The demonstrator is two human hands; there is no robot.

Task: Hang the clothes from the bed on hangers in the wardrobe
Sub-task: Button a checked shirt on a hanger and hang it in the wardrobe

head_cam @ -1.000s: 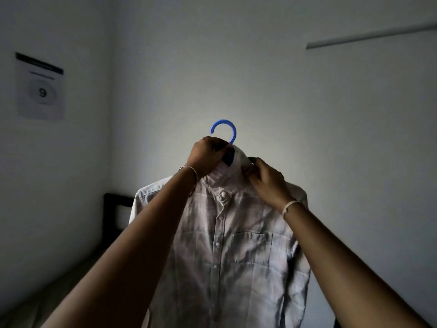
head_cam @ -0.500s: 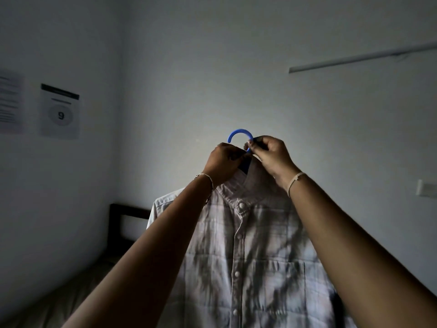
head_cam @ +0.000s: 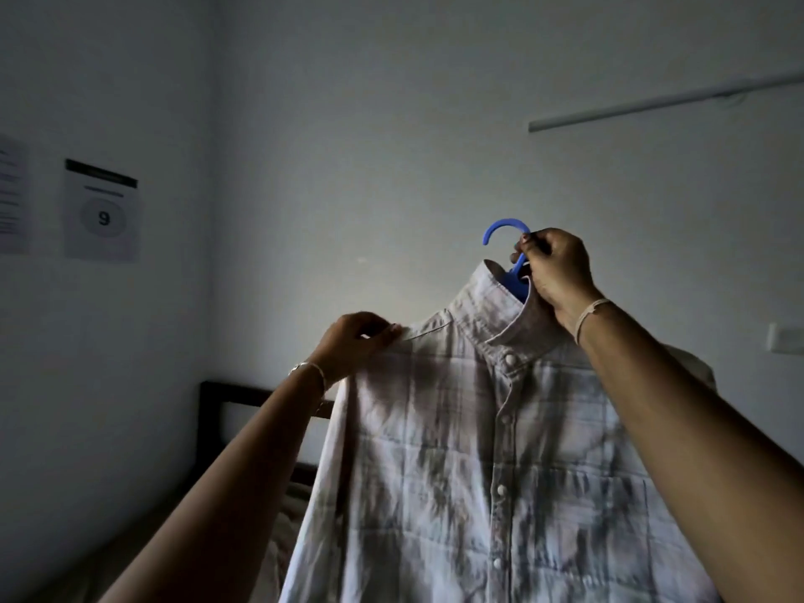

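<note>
A pale checked button-up shirt hangs in the air in front of me on a blue plastic hanger. Only the hanger's hook and neck show above the collar. My right hand grips the hanger's neck just under the hook, at the back of the collar. My left hand pinches the shirt's fabric at its left shoulder seam. The shirt's front is buttoned and faces me. Its lower part runs out of view at the bottom.
A dark bed headboard and bedding lie low on the left, behind the shirt. Paper notices are stuck on the left wall. A white rail crosses the back wall at upper right, with a wall switch below.
My left hand has let go of the collar and hanger and dropped to the shirt's left shoulder. My right hand took over the hanger's neck. The shirt shifted right in view.
</note>
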